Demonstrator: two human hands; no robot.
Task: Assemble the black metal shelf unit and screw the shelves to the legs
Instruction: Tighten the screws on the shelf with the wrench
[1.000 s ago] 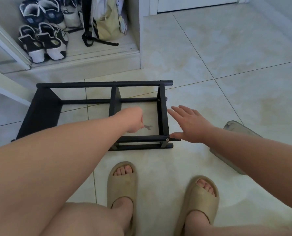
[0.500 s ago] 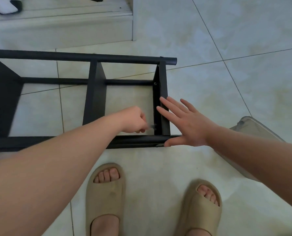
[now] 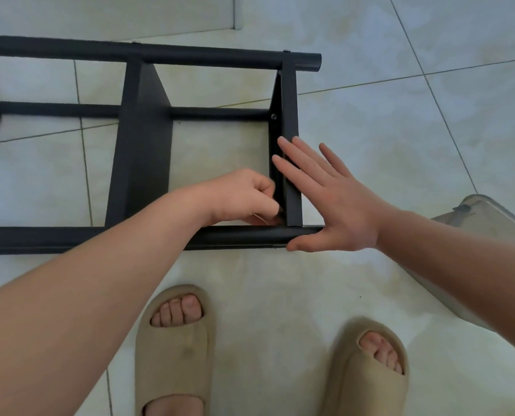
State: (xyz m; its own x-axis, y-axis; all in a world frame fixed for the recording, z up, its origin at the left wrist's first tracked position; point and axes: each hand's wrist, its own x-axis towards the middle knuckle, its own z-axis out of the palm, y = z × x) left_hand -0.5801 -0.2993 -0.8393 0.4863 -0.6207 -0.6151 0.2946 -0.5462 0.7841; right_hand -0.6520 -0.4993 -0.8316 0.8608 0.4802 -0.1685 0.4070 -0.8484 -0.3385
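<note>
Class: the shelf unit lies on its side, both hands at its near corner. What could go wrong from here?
The right hand presses flat on the end shelf, so the unit may slide on the tiles. The left hand pinches a mostly hidden small tool in the corner; a slip could hurt that hand.

Single head-worn camera, facing steeply down, close above floor

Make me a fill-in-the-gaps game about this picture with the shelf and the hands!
The shelf unit lies on the tiled ____.
The left hand is curled at its corner, while the right hand rests flat on the ____-coloured metal.
The feet wear ____ beige sandals.
Missing words: floor, black, two.
</note>
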